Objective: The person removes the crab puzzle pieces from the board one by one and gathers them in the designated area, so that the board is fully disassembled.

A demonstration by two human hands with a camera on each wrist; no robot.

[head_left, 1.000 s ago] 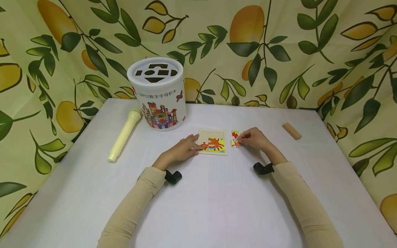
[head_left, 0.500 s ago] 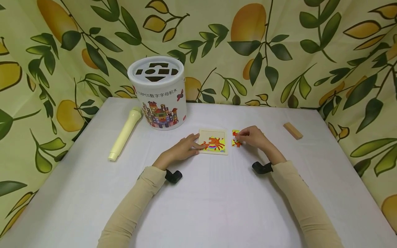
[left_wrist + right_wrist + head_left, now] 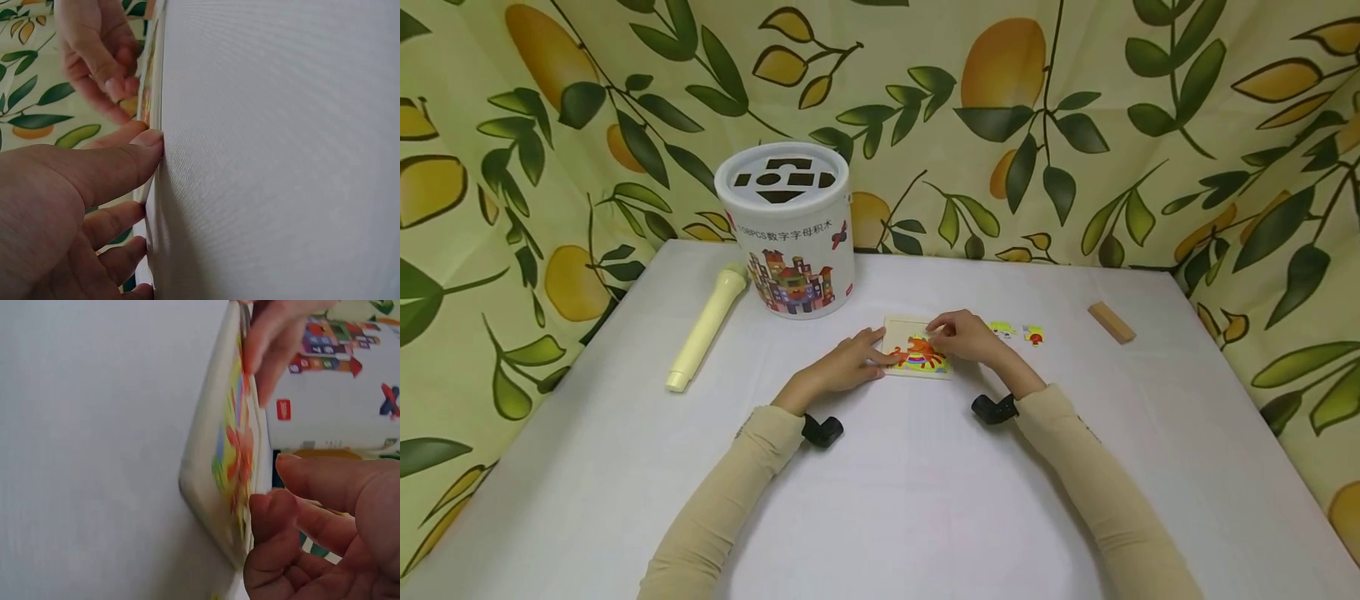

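A small square jigsaw puzzle board point(image 3: 896, 323) lies mid-table, its wooden frame partly filled with a bright picture of an orange animal. My left hand point(image 3: 846, 362) holds the board by its left side, with thumb and fingers at the edge and one finger reaching over the picture. Above the board's right side, my right hand point(image 3: 967, 337) has its thumb and fingers together round a puzzle piece that they mostly hide. Two loose puzzle pieces, one mostly yellow-green point(image 3: 1002, 330) and one with red point(image 3: 1033, 335), lie to the right of that hand.
Behind the board to the left stands a white block bucket point(image 3: 797, 242) with shaped holes in its lid. A pale yellow microphone-shaped stick point(image 3: 706, 333) lies left of it. Far right is a wooden block point(image 3: 1112, 322). A fruit-patterned curtain point(image 3: 917, 133) closes off the back.
My right hand has moved left from the loose pieces to over the board's right side, uncovering two pieces. The left hand keeps its place on the board.
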